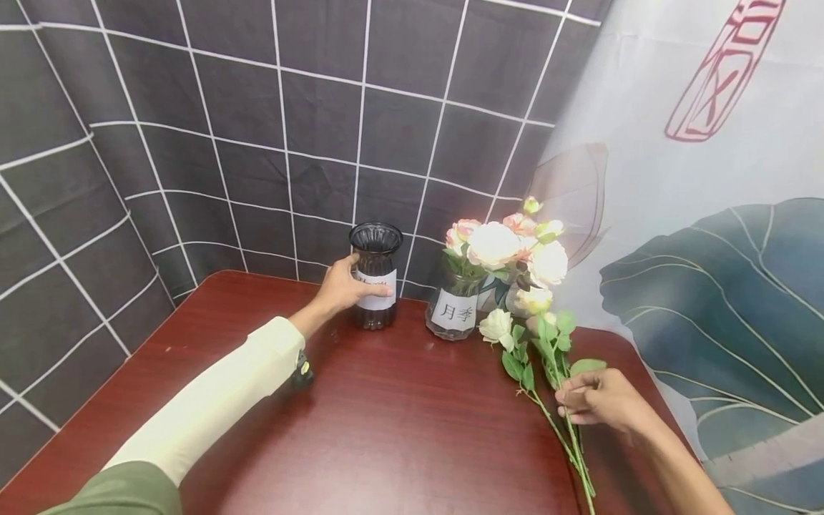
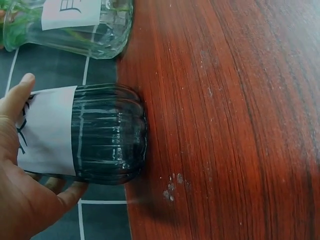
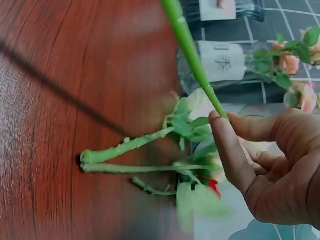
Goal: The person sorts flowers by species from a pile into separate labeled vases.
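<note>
My left grip [image 1: 350, 287] clasps the dark vase [image 1: 375, 318]; my right grip [image 1: 601, 402] pinches a green stem [image 3: 188, 46], which could snag the white rose [image 1: 496, 327] alongside if lifted fast.

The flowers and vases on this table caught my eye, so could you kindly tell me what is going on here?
A person's left hand holds a dark vase near the back of the table, with the thumb across its label; no flowers show above its rim. The right hand pinches a green stem, while other stems lie on the table. A clear vase with pink flowers stands to the right of the dark one.
</note>
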`<state>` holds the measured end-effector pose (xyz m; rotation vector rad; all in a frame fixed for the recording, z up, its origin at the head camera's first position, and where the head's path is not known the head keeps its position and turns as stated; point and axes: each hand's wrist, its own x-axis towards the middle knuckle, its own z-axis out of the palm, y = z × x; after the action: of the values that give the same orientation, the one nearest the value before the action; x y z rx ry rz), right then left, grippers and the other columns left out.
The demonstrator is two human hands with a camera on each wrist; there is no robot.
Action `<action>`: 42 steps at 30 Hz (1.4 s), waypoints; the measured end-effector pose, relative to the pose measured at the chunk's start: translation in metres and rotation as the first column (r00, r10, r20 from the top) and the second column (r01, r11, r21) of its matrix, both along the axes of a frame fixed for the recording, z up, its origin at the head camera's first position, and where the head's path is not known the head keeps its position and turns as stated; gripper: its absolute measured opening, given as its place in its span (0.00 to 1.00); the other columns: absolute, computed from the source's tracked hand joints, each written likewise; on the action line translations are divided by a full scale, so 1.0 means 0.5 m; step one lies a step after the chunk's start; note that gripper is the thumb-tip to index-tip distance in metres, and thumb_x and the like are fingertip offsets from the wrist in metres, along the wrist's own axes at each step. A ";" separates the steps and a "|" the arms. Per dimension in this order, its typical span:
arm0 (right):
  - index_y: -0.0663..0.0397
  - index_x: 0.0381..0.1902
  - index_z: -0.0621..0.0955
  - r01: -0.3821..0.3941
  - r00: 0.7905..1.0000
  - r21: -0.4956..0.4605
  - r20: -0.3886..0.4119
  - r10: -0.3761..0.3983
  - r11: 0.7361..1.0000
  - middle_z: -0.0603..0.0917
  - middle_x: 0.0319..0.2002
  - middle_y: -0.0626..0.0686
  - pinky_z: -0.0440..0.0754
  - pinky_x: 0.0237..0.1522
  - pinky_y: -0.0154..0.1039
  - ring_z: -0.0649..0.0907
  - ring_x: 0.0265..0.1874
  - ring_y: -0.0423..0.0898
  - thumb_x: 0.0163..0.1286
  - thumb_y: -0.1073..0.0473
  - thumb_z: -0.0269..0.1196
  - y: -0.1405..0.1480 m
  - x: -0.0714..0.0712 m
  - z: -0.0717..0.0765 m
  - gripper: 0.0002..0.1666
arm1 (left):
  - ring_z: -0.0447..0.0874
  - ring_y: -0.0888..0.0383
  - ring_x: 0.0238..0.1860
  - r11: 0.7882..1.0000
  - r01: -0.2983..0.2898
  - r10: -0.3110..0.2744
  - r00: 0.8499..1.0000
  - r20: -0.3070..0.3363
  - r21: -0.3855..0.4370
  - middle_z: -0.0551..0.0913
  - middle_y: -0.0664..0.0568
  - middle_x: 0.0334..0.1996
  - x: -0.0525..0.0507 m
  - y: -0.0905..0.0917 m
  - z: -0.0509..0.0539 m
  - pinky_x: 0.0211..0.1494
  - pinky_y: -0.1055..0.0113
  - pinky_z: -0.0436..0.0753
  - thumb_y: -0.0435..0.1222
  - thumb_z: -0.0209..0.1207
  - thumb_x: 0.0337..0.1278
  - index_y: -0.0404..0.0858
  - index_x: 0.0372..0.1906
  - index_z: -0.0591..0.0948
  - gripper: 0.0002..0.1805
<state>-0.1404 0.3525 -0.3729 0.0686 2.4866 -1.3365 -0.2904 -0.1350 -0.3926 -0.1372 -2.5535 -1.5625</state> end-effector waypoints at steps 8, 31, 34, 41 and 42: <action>0.80 0.56 0.81 0.046 0.994 -0.151 -0.089 -0.060 0.987 0.96 0.37 0.51 0.96 0.44 0.39 0.96 0.37 0.42 0.80 0.70 0.67 -0.003 0.012 0.020 0.14 | 0.90 0.42 0.61 0.996 0.081 -0.082 0.997 0.014 0.030 0.91 0.38 0.60 -0.026 -0.022 -0.013 0.70 0.47 0.88 0.55 0.92 0.39 0.32 0.78 0.77 0.61; 0.56 0.45 0.91 -0.001 0.780 -0.487 -0.547 -0.304 0.874 0.98 0.35 0.45 0.93 0.37 0.32 0.96 0.32 0.38 0.74 0.75 0.73 -0.040 -0.007 0.219 0.10 | 0.90 0.40 0.62 0.985 0.171 -0.172 0.985 0.028 0.019 0.93 0.37 0.58 -0.006 -0.037 0.019 0.72 0.45 0.85 0.40 0.90 0.44 0.37 0.73 0.83 0.47; 0.63 0.44 0.90 -0.066 0.747 -0.528 -0.589 -0.309 0.846 0.98 0.36 0.50 0.94 0.37 0.35 0.97 0.31 0.42 0.72 0.77 0.73 -0.056 -0.006 0.268 0.08 | 0.91 0.43 0.60 0.986 0.169 -0.169 0.986 0.006 0.008 0.94 0.39 0.56 -0.012 -0.042 0.014 0.69 0.46 0.86 0.43 0.91 0.41 0.37 0.71 0.84 0.48; 0.72 0.43 0.89 -0.175 0.672 -0.547 -0.674 -0.307 0.818 0.97 0.34 0.55 0.94 0.36 0.37 0.97 0.30 0.45 0.69 0.78 0.75 -0.116 0.002 0.371 0.07 | 0.90 0.42 0.62 0.984 0.179 -0.179 0.984 0.007 0.014 0.94 0.39 0.57 -0.028 -0.049 -0.001 0.71 0.44 0.85 0.45 0.92 0.38 0.37 0.71 0.84 0.50; 0.72 0.43 0.89 -0.176 0.662 -0.538 -0.684 -0.306 0.824 0.97 0.33 0.55 0.94 0.36 0.37 0.97 0.30 0.45 0.68 0.77 0.76 -0.127 0.003 0.383 0.07 | 0.90 0.43 0.61 0.984 0.177 -0.177 0.984 0.000 0.010 0.94 0.40 0.56 -0.032 -0.050 -0.003 0.69 0.46 0.86 0.47 0.93 0.37 0.37 0.70 0.85 0.50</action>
<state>-0.1389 0.2891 -0.1816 -0.6835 2.5070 -2.4996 -0.3064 -0.1598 -0.3939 -0.3723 -2.5964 -1.6341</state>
